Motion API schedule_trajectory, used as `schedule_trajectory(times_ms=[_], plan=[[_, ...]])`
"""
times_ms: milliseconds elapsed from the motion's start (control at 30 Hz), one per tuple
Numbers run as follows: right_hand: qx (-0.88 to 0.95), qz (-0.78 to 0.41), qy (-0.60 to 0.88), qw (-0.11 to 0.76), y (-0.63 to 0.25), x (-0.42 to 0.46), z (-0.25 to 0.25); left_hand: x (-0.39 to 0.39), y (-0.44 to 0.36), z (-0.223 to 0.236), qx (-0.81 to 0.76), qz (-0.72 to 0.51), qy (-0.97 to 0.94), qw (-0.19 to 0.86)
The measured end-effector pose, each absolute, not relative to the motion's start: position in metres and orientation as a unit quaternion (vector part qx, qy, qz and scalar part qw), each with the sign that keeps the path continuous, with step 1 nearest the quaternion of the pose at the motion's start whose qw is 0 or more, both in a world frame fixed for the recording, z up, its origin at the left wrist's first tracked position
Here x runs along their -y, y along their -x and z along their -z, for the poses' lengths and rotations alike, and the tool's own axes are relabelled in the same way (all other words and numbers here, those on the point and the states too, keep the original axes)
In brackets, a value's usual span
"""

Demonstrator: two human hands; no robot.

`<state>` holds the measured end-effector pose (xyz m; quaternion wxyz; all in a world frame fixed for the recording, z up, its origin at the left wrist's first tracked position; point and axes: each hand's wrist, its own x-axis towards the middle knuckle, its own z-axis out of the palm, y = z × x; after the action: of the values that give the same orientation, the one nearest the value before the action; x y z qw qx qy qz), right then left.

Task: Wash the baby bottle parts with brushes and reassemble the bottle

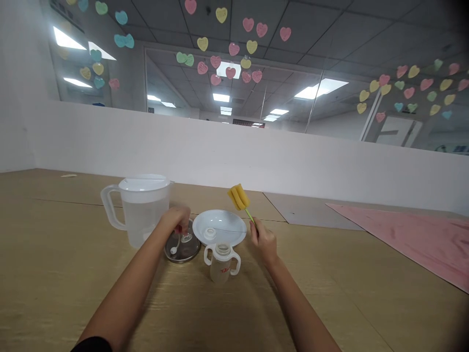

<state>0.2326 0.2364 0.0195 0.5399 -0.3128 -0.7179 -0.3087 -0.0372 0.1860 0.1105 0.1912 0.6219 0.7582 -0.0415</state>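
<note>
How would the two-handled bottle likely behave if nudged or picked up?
The bottle looks like translucent plastic, so it is probably light and fairly stiff. Standing upright, it might tip if pushed near its open mouth, though its two side handles would likely stop it rolling far.

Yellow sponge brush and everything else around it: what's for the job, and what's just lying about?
Probably for the job:
yellow sponge brush, in the right hand
metal dish, at the left hand
white bowl
two-handled bottle
maybe the plastic jug

Probably just lying about:
pink sheet
heart-shaped notes, up high
</note>
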Motion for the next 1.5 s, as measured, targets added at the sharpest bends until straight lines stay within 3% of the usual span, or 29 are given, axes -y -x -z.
schedule_trajectory(times_ms=[133, 433, 633, 767, 867, 1000, 1100, 1267, 1500], plan=[[0.720, 0.310, 0.315, 0.535, -0.233, -0.236, -0.019, -0.186, 0.032, -0.107, -0.766, 0.065, -0.612, 0.188], [0.722, 0.308, 0.313, 0.535, -0.233, -0.235, -0.020, -0.182, -0.002, -0.126, -0.707, -0.022, -0.707, 0.019], [0.727, 0.305, 0.317, 0.528, -0.234, -0.234, -0.021, -0.196, -0.024, -0.091, -0.679, 0.011, -0.730, 0.078], [0.725, 0.304, 0.318, 0.530, -0.233, -0.235, -0.021, -0.194, -0.014, -0.103, -0.650, -0.053, -0.754, 0.072], [0.716, 0.301, 0.327, 0.538, -0.232, -0.235, -0.019, -0.185, -0.004, -0.127, -0.599, -0.201, -0.773, 0.064], [0.722, 0.303, 0.316, 0.536, -0.229, -0.232, -0.018, -0.173, -0.003, -0.148, -0.462, -0.475, -0.725, 0.188], [0.735, 0.300, 0.295, 0.531, -0.228, -0.229, -0.020, -0.169, -0.010, -0.150, -0.398, -0.546, -0.690, 0.259], [0.754, 0.291, 0.266, 0.526, -0.231, -0.227, -0.022, -0.165, -0.019, -0.148, -0.368, -0.513, -0.698, 0.338], [0.767, 0.315, 0.216, 0.515, -0.235, -0.228, -0.020, -0.160, -0.021, -0.148, -0.408, -0.472, -0.735, 0.264]])
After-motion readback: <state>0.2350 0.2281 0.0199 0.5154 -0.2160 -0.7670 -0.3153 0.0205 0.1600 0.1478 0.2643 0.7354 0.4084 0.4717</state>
